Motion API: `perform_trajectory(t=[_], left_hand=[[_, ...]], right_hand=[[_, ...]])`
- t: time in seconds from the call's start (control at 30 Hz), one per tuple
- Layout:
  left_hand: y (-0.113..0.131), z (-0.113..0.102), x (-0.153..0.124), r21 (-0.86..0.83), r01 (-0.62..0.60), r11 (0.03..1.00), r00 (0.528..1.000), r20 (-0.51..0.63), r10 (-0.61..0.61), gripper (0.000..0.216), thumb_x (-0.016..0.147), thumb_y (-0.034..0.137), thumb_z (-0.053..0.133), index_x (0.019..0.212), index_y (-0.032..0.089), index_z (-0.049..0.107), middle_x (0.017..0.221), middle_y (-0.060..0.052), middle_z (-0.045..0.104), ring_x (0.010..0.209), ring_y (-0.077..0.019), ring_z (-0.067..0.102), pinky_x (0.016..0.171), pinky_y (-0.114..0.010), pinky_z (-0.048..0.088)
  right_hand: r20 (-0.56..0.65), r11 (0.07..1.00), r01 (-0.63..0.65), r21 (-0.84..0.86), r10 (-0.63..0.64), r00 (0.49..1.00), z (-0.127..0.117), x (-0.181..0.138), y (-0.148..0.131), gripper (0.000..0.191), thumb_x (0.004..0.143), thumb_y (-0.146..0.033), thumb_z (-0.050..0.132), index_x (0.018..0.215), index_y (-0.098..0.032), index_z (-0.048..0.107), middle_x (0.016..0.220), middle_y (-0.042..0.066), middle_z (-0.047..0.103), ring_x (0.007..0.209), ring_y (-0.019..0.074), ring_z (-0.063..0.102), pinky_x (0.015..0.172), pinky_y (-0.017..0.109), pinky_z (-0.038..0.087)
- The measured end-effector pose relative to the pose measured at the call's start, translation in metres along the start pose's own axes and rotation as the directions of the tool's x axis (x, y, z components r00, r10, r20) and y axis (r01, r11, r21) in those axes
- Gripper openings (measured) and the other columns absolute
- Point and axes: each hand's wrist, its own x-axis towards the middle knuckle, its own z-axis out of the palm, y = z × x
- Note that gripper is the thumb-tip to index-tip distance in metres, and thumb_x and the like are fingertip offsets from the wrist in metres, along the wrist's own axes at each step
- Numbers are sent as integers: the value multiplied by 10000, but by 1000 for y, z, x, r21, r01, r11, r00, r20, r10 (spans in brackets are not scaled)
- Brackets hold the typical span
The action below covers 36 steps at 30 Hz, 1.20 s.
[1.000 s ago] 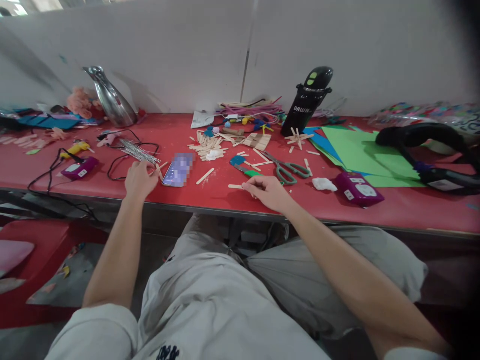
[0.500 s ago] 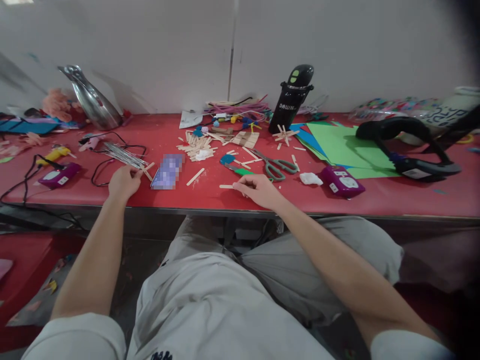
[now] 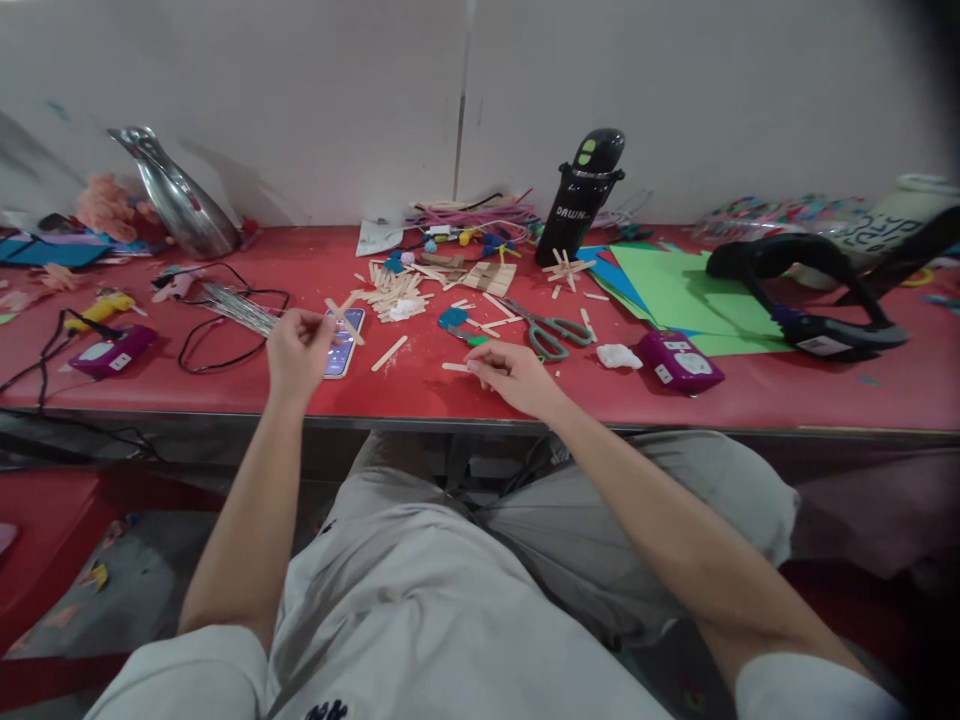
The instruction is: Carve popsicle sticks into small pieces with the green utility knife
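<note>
The left hand (image 3: 295,350) keeps narrow grip on the crossed wooden sticks (image 3: 346,323), which appear partly in front of the phone (image 3: 342,360). The right hand (image 3: 514,378) pinches a single stick (image 3: 454,367) near the front edge of the red tabletop (image 3: 420,395), beside the scissors (image 3: 535,321).

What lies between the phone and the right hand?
In the head view, one loose wooden stick lies on the red tabletop between the phone and the right hand; the held stick juts from that hand toward it.
</note>
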Motion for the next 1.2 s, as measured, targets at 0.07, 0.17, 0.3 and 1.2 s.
perform_trajectory(t=[0.07, 0.17, 0.3, 1.2], left_hand=[[16, 25, -13, -132, -30, 991, 999, 25, 33, 179, 828, 329, 633, 798, 179, 541, 778, -37, 715, 654, -130, 690, 676, -275, 561], [36, 59, -33, -257, -10, 966, 994, 105, 39, 210, 828, 368, 652, 810, 176, 567, 732, -22, 700, 665, -122, 687, 677, -253, 553], [49, 87, -53, -436, 62, 898, 980, 199, 29, 259, 805, 400, 703, 817, 165, 594, 747, -32, 714, 705, -131, 700, 722, -272, 567], [37, 100, -60, -698, 349, 625, 923, 371, -101, 319, 598, 289, 870, 863, 189, 724, 746, 3, 715, 678, -83, 641, 641, -196, 485]], right_hand=[[0, 999, -33, 39, 33, 999, 1, 0, -2, 342, 822, -493, 650, 888, -161, 697, 615, 5, 620, 568, 133, 573, 585, 277, 473], [-29, 983, -128, 132, 133, 991, 1, 1, -7, 422, 760, -553, 699, 865, -145, 729, 625, 27, 649, 549, 133, 579, 538, 274, 484], [-58, 973, -113, 200, 127, 990, 2, 2, -14, 430, 723, -562, 738, 814, -141, 741, 665, 41, 687, 552, 124, 591, 594, 281, 532], [52, 932, 14, -362, 6, 999, -34, 15, -2, 227, 877, -312, 593, 820, -166, 757, 742, 66, 736, 701, 199, 665, 689, 321, 503]])
